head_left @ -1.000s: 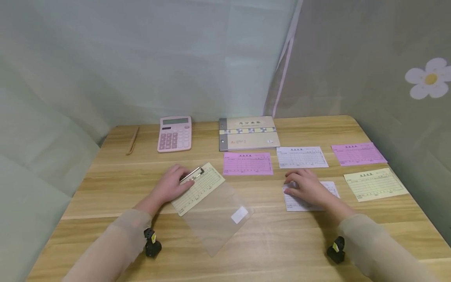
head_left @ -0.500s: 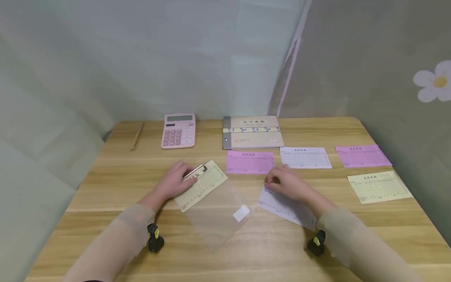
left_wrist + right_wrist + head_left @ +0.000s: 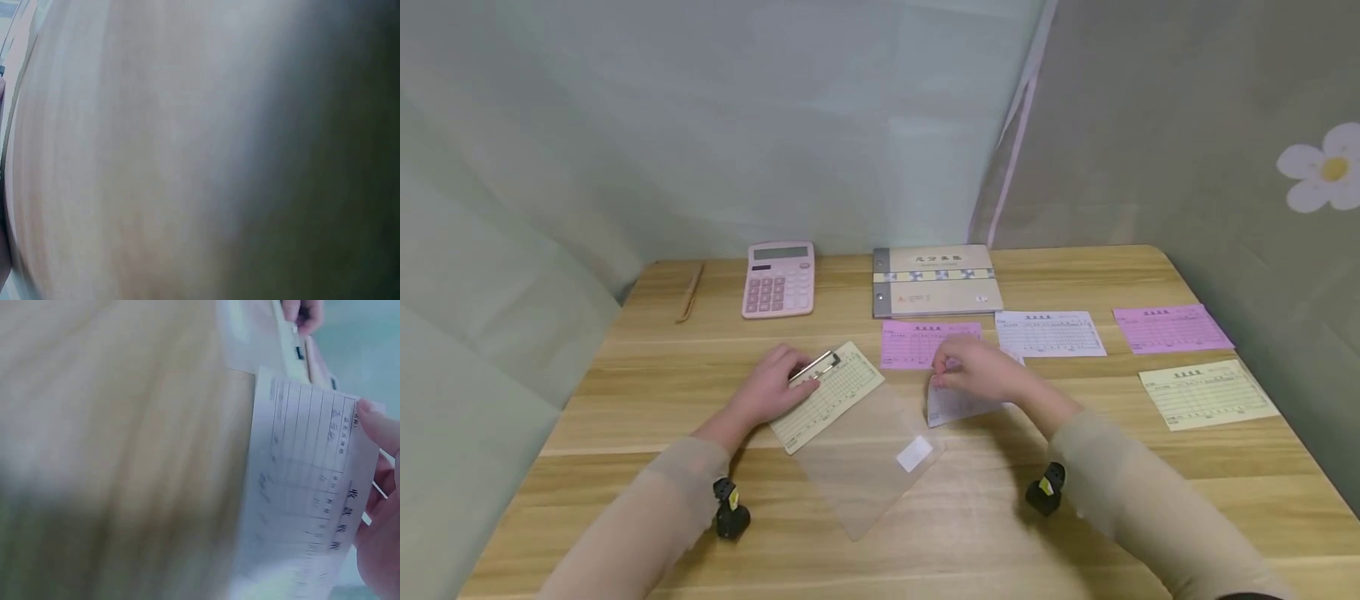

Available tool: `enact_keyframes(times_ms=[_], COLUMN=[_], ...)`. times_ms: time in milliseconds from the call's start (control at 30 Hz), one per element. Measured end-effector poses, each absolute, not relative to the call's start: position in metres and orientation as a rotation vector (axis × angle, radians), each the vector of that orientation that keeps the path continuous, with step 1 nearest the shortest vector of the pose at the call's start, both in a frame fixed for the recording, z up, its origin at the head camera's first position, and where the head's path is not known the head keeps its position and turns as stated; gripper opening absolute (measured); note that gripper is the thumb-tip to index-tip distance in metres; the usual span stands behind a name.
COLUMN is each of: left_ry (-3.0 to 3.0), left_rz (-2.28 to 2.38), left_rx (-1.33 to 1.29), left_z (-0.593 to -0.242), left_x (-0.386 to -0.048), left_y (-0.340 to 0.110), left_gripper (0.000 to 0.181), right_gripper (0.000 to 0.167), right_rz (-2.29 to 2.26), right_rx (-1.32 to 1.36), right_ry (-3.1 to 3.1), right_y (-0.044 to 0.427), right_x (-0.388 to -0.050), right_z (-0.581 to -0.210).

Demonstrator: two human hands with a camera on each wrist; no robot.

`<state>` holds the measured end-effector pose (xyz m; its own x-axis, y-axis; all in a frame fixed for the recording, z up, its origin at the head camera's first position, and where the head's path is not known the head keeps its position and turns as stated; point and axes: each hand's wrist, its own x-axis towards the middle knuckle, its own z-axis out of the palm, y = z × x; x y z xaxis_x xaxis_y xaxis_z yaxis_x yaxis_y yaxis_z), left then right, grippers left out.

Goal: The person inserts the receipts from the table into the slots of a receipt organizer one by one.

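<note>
My left hand grips the clip end of a transparent clipboard, its thumb over the metal clip. Under that clip lies a yellow printed form slip. Just right of the clipboard, my right hand pinches a white form slip by its top edge, thumb on the printed face. In the right wrist view the white slip hangs from the thumb and fingers, lifted off the table. The left wrist view is mostly blurred wood, so the left fingers hardly show there.
A pink slip, a white slip, another pink slip and a yellow slip lie on the wooden table. Behind are a pink calculator, a ledger book and a thin brown stick-like object.
The right hand has taken hold of the lower white slip, lifted it and carried it left toward the clipboard. The left hand has stayed at the clip.
</note>
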<state>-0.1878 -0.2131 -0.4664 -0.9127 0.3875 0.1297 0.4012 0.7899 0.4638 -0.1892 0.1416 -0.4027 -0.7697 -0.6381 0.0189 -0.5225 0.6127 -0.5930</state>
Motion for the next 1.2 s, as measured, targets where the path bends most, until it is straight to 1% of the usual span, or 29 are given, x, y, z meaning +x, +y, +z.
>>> enact_keyframes(times_ms=[200,400,667,967,1100,1200], left_ry=[-2.942,-2.948,-2.929,-2.901,-2.896,-2.915], left_rz=[-0.796,-0.792,-0.793,-0.782,-0.776,-0.771], left_rx=[-0.640,-0.641,-0.652,-0.649,-0.653,-0.655], left_z=[-0.466,-0.466,-0.466,-0.464,-0.464,-0.464], left_x=[-0.187,-0.187,-0.187,-0.186,-0.186,-0.187], left_y=[-0.212,-0.212,-0.213,-0.213,-0.213,-0.211], left_gripper=[0.039,0.039,0.039,0.036,0.035,0.037], right_gripper=[0.015,0.015,0.013,0.014,0.012,0.025], right_rz=[-0.918,-0.978,-0.946,-0.882,-0.831,-0.803], right_rx=[-0.924,-0.916,-0.984,-1.080,-1.142,-1.114], right_ry=[2.551,2.469,2.389,2.350,2.380,2.480], right_y=[0.135,0.119,0.081,0.027,0.013,0.017], right_x=[-0.193,-0.194,-0.192,-0.189,-0.186,-0.183], right_z=[-0.384,-0.384,-0.391,-0.406,-0.415,-0.420])
